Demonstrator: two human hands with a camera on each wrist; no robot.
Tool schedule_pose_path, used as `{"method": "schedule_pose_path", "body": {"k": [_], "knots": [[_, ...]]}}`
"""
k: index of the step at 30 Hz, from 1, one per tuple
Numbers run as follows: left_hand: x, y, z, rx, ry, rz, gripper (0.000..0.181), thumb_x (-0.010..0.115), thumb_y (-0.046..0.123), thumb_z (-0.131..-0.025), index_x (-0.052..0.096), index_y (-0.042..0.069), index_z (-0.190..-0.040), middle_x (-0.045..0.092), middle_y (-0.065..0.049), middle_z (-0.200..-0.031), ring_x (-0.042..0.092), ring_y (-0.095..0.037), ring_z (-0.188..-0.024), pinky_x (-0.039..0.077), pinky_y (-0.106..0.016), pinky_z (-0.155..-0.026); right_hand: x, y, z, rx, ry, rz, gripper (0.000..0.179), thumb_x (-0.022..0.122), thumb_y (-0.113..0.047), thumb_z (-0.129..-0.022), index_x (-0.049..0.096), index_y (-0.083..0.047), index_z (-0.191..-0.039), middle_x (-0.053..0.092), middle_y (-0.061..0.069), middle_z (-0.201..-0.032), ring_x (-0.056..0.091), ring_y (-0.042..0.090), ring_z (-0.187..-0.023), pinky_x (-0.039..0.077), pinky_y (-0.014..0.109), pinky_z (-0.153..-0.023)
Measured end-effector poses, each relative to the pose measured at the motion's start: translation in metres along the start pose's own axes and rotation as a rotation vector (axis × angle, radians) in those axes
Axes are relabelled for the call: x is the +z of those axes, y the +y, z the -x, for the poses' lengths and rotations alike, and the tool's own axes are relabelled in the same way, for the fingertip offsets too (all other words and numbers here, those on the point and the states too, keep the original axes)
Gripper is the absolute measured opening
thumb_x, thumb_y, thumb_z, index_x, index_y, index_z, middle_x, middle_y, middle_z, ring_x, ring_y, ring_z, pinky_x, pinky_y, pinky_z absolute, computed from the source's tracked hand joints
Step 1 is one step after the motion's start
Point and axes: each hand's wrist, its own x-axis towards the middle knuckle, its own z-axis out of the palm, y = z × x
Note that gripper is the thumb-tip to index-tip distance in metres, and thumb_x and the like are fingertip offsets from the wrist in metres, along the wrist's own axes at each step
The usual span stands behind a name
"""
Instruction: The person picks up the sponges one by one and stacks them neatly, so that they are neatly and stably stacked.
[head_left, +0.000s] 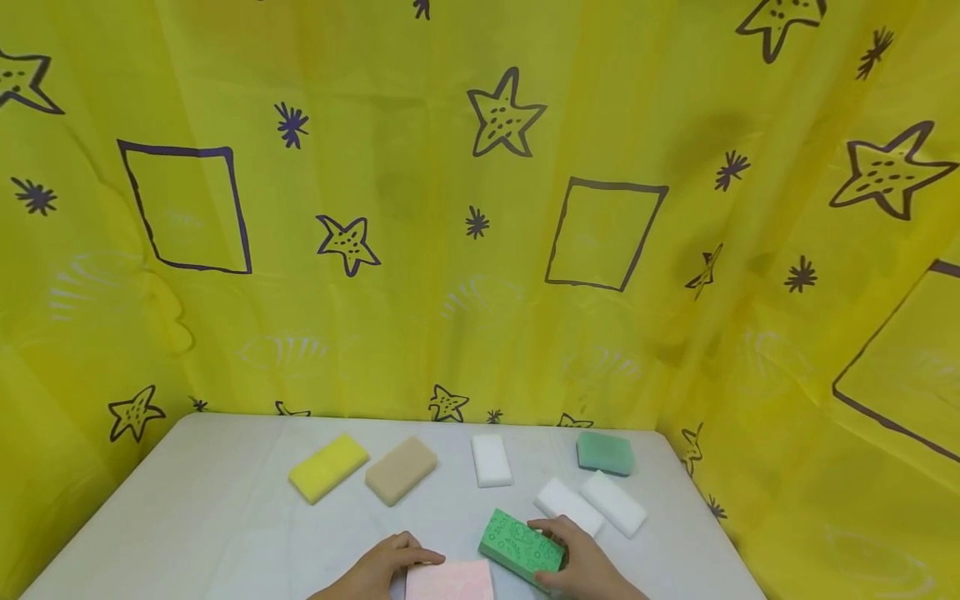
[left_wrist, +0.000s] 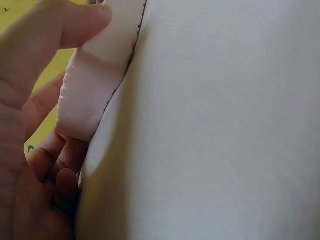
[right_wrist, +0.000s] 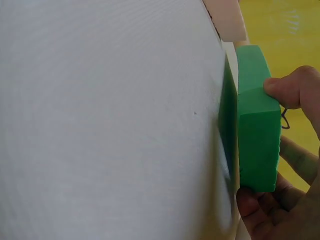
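Note:
A pale pink sponge lies at the near edge of the head view, its lower part cut off. My left hand grips it at its left end; in the left wrist view the thumb lies on one side of the pink block and fingers are at its end. Just right of it, a bright green sponge with dark printed drawings sits at a slant. My right hand holds it by its right end, thumb on the near side. Whether the green block touches the table, I cannot tell.
On the white table, a yellow sponge and a tan one lie at back left. A white block is behind the hands. Two white blocks and a teal sponge lie right. Yellow curtains enclose the table.

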Motion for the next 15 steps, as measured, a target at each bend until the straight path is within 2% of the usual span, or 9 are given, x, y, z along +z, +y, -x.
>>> {"method": "schedule_pose_path", "body": {"k": [9,15], "knots": [[-0.0004,0.0013,0.0018,-0.054,-0.008,0.047,0.054,0.08,0.036,-0.082,0.064,0.018,-0.13,0.055,0.012,-0.1,0.043,0.004,-0.089,0.041,-0.019,-0.073,-0.0008,-0.0055,-0.002,-0.071,0.003,0.009,0.061,0.081,-0.033,-0.078,0.059,-0.017,-0.133,0.056,-0.002,-0.115,0.046,0.008,-0.095,0.044,0.023,-0.074],[-0.0006,0.0023,0.0015,-0.039,0.0,0.033,0.053,0.081,0.036,-0.082,0.065,0.017,-0.129,0.055,0.011,-0.1,0.043,0.004,-0.089,0.041,-0.019,-0.073,-0.002,-0.0087,-0.0018,-0.111,0.024,0.061,0.063,0.081,-0.034,-0.077,0.059,-0.014,-0.133,0.057,-0.003,-0.115,0.046,0.005,-0.095,0.045,0.024,-0.079]]}}
